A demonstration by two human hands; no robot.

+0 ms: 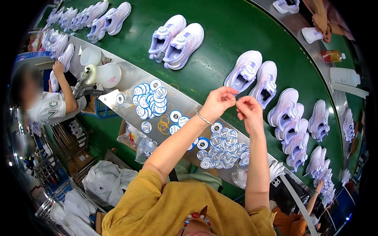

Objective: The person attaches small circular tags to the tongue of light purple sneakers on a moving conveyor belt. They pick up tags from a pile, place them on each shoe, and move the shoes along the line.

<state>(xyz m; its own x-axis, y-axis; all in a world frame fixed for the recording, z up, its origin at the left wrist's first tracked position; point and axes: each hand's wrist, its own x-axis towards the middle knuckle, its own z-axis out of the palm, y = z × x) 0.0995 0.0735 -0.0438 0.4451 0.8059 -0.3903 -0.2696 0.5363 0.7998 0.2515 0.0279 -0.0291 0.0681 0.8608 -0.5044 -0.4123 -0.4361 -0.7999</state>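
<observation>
Close by shoes (252, 62), fingers (227, 95), ledge (182, 102) edge, roomy belt (214, 51)

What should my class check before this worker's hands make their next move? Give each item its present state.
1. Left hand and right hand together, fingertips pinched: ok.
2. Item between the fingertips identified: cannot tell; too small to make out.
3. Nearest shoe pair standing on the green surface, just beyond the hands: ok.
4. Round blue-edged tags apparently within reach on the metal ledge: ok.
5. Tags neatly stacked: not ok; they lie in loose heaps.
6. Yellow loops untangled: not ok; several overlap.
</observation>
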